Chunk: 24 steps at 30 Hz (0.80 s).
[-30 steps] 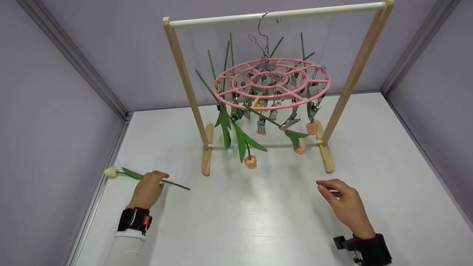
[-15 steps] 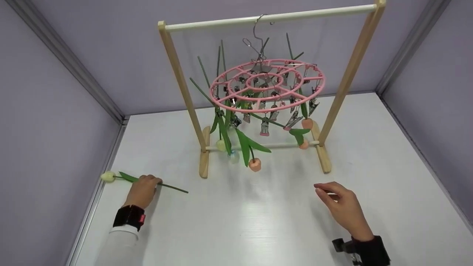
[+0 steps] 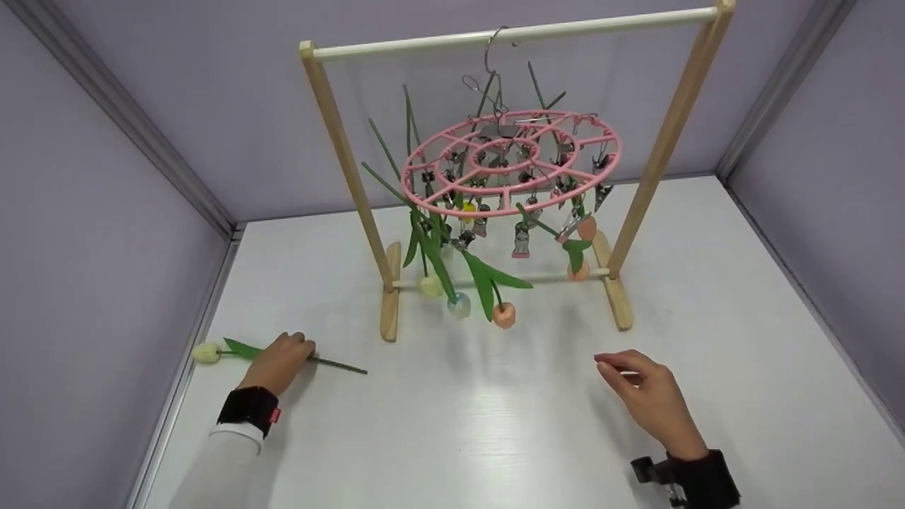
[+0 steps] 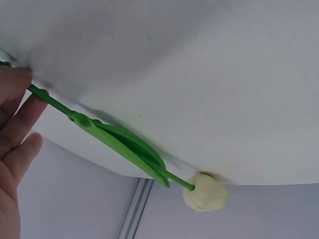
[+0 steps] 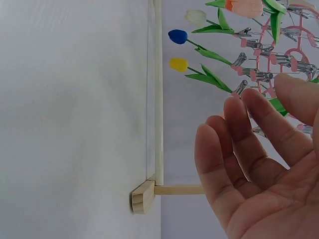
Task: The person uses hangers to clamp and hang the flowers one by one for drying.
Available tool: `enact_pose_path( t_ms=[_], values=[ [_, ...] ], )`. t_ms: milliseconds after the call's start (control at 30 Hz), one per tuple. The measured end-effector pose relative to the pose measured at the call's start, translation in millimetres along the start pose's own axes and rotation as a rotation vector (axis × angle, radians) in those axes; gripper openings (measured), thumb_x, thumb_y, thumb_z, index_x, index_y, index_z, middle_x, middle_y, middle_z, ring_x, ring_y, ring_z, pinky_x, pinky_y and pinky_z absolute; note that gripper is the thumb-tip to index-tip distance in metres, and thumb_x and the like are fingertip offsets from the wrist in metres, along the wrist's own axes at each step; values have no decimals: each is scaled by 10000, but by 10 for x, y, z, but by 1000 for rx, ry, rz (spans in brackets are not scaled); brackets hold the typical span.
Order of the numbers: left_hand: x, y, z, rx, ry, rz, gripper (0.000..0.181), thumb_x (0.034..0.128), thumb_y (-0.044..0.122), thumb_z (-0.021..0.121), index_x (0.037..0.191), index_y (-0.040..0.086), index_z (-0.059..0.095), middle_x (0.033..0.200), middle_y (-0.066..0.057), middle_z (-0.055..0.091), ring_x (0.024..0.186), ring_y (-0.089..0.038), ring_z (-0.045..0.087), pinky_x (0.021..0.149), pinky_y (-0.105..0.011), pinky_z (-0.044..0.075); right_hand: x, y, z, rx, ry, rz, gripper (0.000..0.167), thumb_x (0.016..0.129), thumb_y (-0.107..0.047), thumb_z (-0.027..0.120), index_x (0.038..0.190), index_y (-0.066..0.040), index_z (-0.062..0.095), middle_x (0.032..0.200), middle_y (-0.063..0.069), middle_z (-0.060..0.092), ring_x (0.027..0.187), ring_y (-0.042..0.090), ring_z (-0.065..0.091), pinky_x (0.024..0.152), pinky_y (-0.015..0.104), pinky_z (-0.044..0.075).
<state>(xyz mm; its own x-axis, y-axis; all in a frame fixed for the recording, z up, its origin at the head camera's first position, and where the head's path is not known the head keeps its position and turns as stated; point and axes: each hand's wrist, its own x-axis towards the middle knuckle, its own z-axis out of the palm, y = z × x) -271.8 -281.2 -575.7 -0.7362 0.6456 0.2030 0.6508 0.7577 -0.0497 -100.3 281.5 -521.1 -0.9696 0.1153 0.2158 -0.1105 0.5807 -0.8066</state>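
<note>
My left hand (image 3: 279,362) pinches the stem of a pale yellow artificial tulip (image 3: 206,353) lying on the white table. In the left wrist view its fingertips (image 4: 33,107) are around the green stem, with the leaf (image 4: 119,142) and cream bloom (image 4: 205,193) beyond them. My right hand (image 3: 654,403) hovers above the table at the right, fingers relaxed and holding nothing. In the right wrist view this hand (image 5: 259,164) is palm up to the camera. A pink round clip hanger (image 3: 509,212) hangs ahead between the hands, several tulips clipped to it upside down.
A wooden rack (image 3: 649,155) with a white top bar (image 3: 565,30) carries the hanger by its hook. Peach tulip (image 3: 504,315) and pale blue tulip (image 3: 459,305) hang low at the front. Grey-lilac panels (image 3: 92,283) stand around the table.
The left fingers have closed around the tulip stem on the table. The hanger has turned and swung with its tulips. The right hand stays nearly in place.
</note>
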Motion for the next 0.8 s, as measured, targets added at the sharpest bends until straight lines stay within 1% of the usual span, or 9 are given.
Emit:
enact_pose_path(
  t_ms=[100,233,300,400,500,567,667,800],
  values=[
    [5,61,-111,-19,10,5,221,772,-126,765,925,-16,649,864,-151,612,808,-338,625,729,-404,554,3,4,17,6,-3,-17,157,951,-227,695,1090,-178,748,1001,-110,684,959,80,635,783,193,528],
    [43,191,-343,-41,59,-6,274,771,-150,759,974,-15,634,910,-143,610,839,-305,616,720,-363,552,10,15,51,10,-5,-30,151,947,-209,700,1088,-178,747,998,-114,681,954,82,636,785,193,526],
    [74,268,-460,-49,96,-7,297,771,-166,752,1002,-19,634,936,-148,612,861,-293,617,719,-349,557,15,21,73,9,-6,-31,154,945,-197,702,1090,-171,747,996,-105,679,951,86,636,789,197,526],
    [128,405,-621,-86,166,-7,300,773,-156,758,1007,-8,644,938,-132,612,875,-256,628,713,-323,566,28,27,109,2,-11,-33,155,942,-184,704,1090,-165,747,990,-97,676,949,93,637,793,200,527],
    [181,566,-771,-149,247,-2,293,769,-147,766,992,12,663,929,-106,616,867,-217,649,706,-293,572,44,21,149,4,-15,-44,159,939,-168,706,1091,-154,749,987,-90,675,943,105,641,794,215,535],
    [212,682,-877,-200,288,3,297,766,-145,768,989,27,673,941,-83,617,863,-191,657,706,-275,571,60,14,181,-13,-12,-64,165,932,-154,714,1093,-143,749,984,-80,676,928,112,648,787,243,548],
    [255,849,-1014,-285,332,9,324,761,-141,774,996,57,676,970,-41,618,882,-154,670,725,-244,568,82,2,230,-80,7,-118,185,912,-126,736,1096,-111,750,988,-40,675,910,139,652,765,325,568],
    [314,1066,-1149,-435,396,31,354,753,-141,785,997,90,669,977,18,633,901,-103,662,755,-225,558,107,-18,275,-176,29,-187,219,882,-86,762,1100,-70,745,992,27,667,900,198,644,728,419,561]
  ],
)
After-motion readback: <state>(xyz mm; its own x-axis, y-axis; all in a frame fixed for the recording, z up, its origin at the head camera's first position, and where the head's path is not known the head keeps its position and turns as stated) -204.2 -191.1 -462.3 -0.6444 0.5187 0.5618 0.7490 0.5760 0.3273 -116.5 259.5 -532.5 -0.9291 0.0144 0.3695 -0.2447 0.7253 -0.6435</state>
